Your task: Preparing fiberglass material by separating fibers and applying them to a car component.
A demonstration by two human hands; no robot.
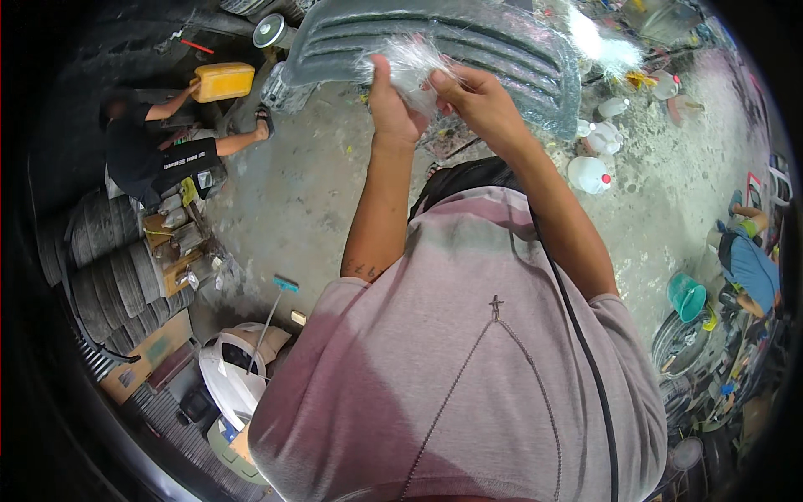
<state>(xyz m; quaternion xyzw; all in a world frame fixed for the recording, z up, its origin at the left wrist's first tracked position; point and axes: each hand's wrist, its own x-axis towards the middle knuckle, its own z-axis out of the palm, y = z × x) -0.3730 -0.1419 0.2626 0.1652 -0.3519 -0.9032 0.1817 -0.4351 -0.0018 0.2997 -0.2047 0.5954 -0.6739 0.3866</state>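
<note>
Left hand (391,105) and right hand (481,100) are both raised, fingers closed on one wad of white glass-fibre mat (411,65), held between them just over the grey ribbed panel (468,42). The mat looks frayed and partly pulled apart. Judgement: the step in hand is teasing or sizing the fibre before it is laid on the panel; the next move calls for spreading it flat against the ribs without clumping. White jugs (590,174) stand on the concrete floor (293,201) to the right. A person holds a yellow can (222,81) at upper left, beside stacked tyres (113,268).
</note>
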